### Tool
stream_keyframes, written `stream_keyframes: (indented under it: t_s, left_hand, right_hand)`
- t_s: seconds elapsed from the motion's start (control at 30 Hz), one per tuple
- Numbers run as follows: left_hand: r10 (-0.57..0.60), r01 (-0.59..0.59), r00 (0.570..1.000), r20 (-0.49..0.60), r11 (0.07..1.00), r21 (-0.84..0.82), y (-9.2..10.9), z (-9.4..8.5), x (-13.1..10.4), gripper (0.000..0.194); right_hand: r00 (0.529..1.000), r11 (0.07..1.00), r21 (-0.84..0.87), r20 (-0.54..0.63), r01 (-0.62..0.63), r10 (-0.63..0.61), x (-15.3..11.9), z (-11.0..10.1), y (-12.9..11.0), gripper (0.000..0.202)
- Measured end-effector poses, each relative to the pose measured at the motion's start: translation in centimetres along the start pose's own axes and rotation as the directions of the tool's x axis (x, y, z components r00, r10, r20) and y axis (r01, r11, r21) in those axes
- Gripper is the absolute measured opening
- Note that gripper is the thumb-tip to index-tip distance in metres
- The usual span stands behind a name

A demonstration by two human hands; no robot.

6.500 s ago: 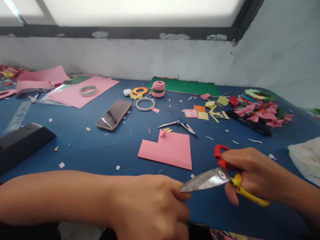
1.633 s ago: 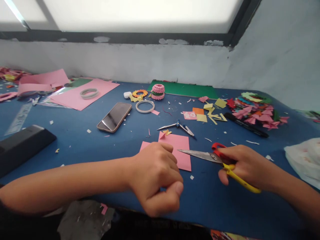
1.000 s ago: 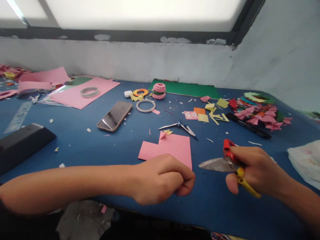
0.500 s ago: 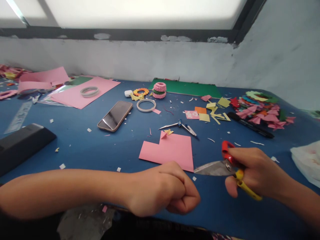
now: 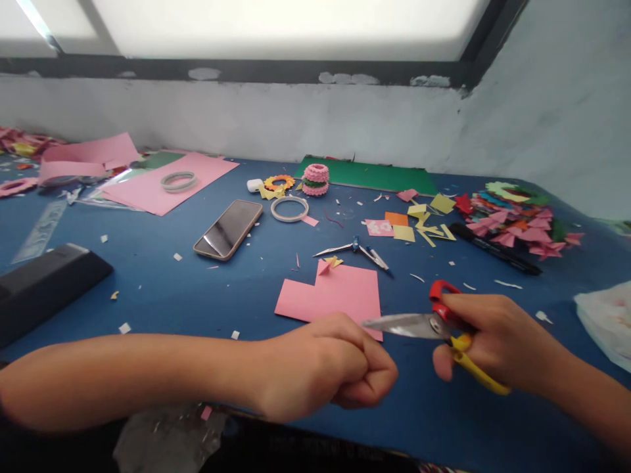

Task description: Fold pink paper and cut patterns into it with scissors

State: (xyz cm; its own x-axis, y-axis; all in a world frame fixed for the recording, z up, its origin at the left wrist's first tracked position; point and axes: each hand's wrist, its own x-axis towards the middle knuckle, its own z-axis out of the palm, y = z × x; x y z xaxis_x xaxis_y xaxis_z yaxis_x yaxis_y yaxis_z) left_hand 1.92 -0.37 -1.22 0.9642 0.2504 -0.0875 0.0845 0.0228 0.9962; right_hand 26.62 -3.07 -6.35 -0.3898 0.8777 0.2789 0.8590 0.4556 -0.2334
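Observation:
My right hand (image 5: 493,338) grips a pair of scissors (image 5: 411,325) with one red and one yellow handle. Its blades point left, over the corner of a pink paper sheet (image 5: 345,292) with a notch cut from its upper left. My left hand (image 5: 335,364) is closed, fingers curled, just in front of that sheet; whatever it may hold is hidden from view. A small folded pink piece and a yellow piece (image 5: 334,261) lie on the sheet's top edge. Behind it rests an opened compass (image 5: 355,246).
A phone (image 5: 229,230), a tape roll (image 5: 289,209) and a pink-green ring stack (image 5: 315,179) lie farther back. Yellow paper squares (image 5: 403,233), a black marker (image 5: 495,248) and a pile of folded paper (image 5: 517,220) sit right. A black case (image 5: 49,289) is at left.
The scissors in my right hand have moved left, their tips now over the pink sheet's corner near my left hand. My left hand stays closed, almost in the same place.

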Motion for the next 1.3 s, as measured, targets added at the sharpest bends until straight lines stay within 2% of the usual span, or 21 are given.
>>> stream_keyframes:
  t_s: [0.1, 0.17, 0.2, 0.27, 0.33, 0.37, 0.5, 0.57, 0.63, 0.7, 0.77, 0.83, 0.87, 0.93, 0.97, 1.0, 1.03, 1.07, 1.1, 1.2, 1.3]
  left_hand:
    - [-0.049, 0.113, 0.975, -0.215, 0.947, 0.3, -0.5, 0.0, 0.3, 0.017]
    - [-0.035, 0.186, 0.94, -0.34, 0.887, 0.422, -1.1, 0.2, 0.5, 0.013]
    - [-0.023, 0.195, 0.931, -0.364, 0.874, 0.445, -1.4, 0.3, 0.5, 0.021]
    - [0.005, 0.16, 0.936, -0.352, 0.884, 0.439, -1.9, 0.6, 0.6, 0.056]
    - [0.032, 0.1, 0.952, -0.305, 0.908, 0.407, -2.0, 0.9, 0.6, 0.08]
    - [0.039, 0.08, 0.956, -0.291, 0.919, 0.387, -1.9, 1.0, 0.6, 0.085]
    - [0.013, 0.084, 0.934, -0.356, 0.963, 0.257, -1.3, 1.2, 0.5, 0.087]
    - [-0.002, 0.1, 0.914, -0.405, 0.97, 0.221, -1.2, 1.0, 0.4, 0.088]
    - [-0.002, 0.13, 0.899, -0.439, 0.956, 0.262, -1.1, 0.7, 0.4, 0.09]
    - [0.002, 0.181, 0.89, -0.455, 0.916, 0.359, -1.1, 0.2, 0.5, 0.091]
    - [0.03, 0.225, 0.886, -0.462, 0.844, 0.487, -1.2, -0.5, 0.6, 0.09]
    - [0.106, 0.245, 0.883, -0.458, 0.727, 0.641, -1.3, -1.4, 0.6, 0.086]
    - [0.159, 0.252, 0.879, -0.45, 0.647, 0.719, -1.4, -1.9, 0.5, 0.082]
    - [0.226, 0.286, 0.878, -0.422, 0.458, 0.841, -1.8, -3.1, 0.3, 0.068]
    - [0.235, 0.32, 0.875, -0.423, 0.374, 0.87, -2.1, -3.8, 0.2, 0.064]
    - [0.211, 0.349, 0.882, -0.421, 0.308, 0.885, -2.4, -4.4, 0.1, 0.063]
    - [0.177, 0.373, 0.888, -0.425, 0.264, 0.889, -2.7, -4.9, 0.0, 0.065]
    - [0.14, 0.391, 0.892, -0.43, 0.237, 0.889, -3.1, -5.4, -0.1, 0.07]
    - [0.111, 0.408, 0.892, -0.439, 0.221, 0.886, -3.3, -5.8, -0.2, 0.073]
    - [0.103, 0.45, 0.872, -0.479, 0.219, 0.866, -3.8, -6.7, -0.1, 0.074]
    - [0.115, 0.466, 0.856, -0.504, 0.25, 0.849, -3.7, -7.2, 0.1, 0.054]
  right_hand:
    - [0.968, 0.958, 0.158, 0.111, -0.241, 0.225, 0.3, 0.0, -0.9, 0.05]
    - [0.923, 0.84, 0.399, 0.266, -0.368, 0.278, 0.6, -0.1, -2.2, 0.044]
    - [0.907, 0.756, 0.515, 0.333, -0.403, 0.257, 0.8, -0.1, -3.0, 0.041]
    - [0.885, 0.576, 0.678, 0.417, -0.456, 0.209, 1.3, 0.0, -4.8, 0.033]
    - [0.9, 0.408, 0.806, 0.419, -0.429, 0.119, 1.9, 0.2, -6.5, 0.029]
    - [0.91, 0.336, 0.848, 0.405, -0.41, 0.089, 2.3, 0.4, -7.2, 0.029]
    - [0.961, 0.086, 0.962, 0.248, -0.259, 0.12, 3.8, 1.5, -8.9, 0.033]
    - [0.969, 0.045, 0.977, 0.198, -0.207, 0.146, 4.4, 1.9, -9.0, 0.037]
    - [0.975, 0.086, 0.977, 0.183, -0.195, 0.126, 4.7, 2.0, -8.7, 0.038]
    - [0.976, 0.179, 0.961, 0.199, -0.212, 0.09, 4.9, 2.0, -8.1, 0.037]
    - [0.971, 0.285, 0.929, 0.215, -0.237, 0.107, 4.9, 1.7, -6.8, 0.037]
    - [0.96, 0.405, 0.877, 0.186, -0.259, 0.211, 5.0, 1.2, -4.8, 0.038]
    - [0.952, 0.507, 0.819, 0.15, -0.27, 0.265, 5.1, 0.9, -3.5, 0.039]
    - [0.932, 0.749, 0.589, 0.022, -0.304, 0.362, 5.1, 0.2, -0.7, 0.04]
    - [0.911, 0.817, 0.463, -0.049, -0.343, 0.41, 5.1, 0.0, 0.7, 0.04]
    - [0.895, 0.847, 0.367, -0.075, -0.385, 0.439, 5.0, -0.3, 2.0, 0.04]
    - [0.889, 0.859, 0.29, -0.053, -0.422, 0.455, 4.9, -0.4, 3.2, 0.04]
    - [0.888, 0.868, 0.217, -0.011, -0.446, 0.459, 4.7, -0.4, 4.1, 0.039]
    - [0.875, 0.87, 0.12, -0.016, -0.479, 0.484, 4.6, -0.4, 5.0, 0.039]
    - [0.859, 0.848, -0.138, -0.073, -0.512, 0.507, 4.2, 0.1, 6.3, 0.043]
    - [0.855, 0.838, -0.181, -0.037, -0.515, 0.517, 4.1, 0.6, 6.7, 0.047]
